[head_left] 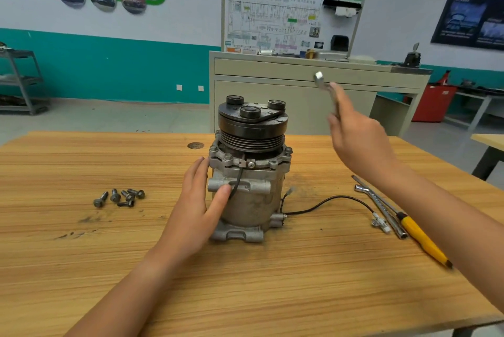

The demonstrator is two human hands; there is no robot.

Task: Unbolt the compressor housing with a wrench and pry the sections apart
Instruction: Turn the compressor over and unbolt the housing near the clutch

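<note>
Compressor (245,186): upright on its end near the middle of the bench (245,295), black pulley and clutch plate on top, grey cast housing below

Flange bolts (227,157): several heads seated around the flange just under the compressor's pulley

Left hand (199,205): pressed flat on the compressor's left side, fingers straight along the housing, thumb laid across the front bracket; grip open, nothing held

Right hand (354,140): raised to the right of the compressor, level with the pulley and clear of it; motion-blurred, grip closed round the shank of a wrench

Wrench (324,88): bright metal, head pointing up and away from the compressor, not touching it; head type too blurred to tell

Loose bolts (120,197): small cluster lying on the bench well to the left of the compressor, about five, flanged heads

Cable (341,197): black, running from the compressor's lower right side in an arc across the bench to a white connector (380,223)

Socket wrench (381,211): L-shaped, lying on the bench to the right of the compressor, just beside the connector

Screwdriver (420,235): yellow handle, lying across the socket wrench, further right of the compressor, partly under the right forearm

Cabinet (272,107): beige, behind the compressor, off the bench, with a wiring-diagram board (291,14) standing on top
</note>
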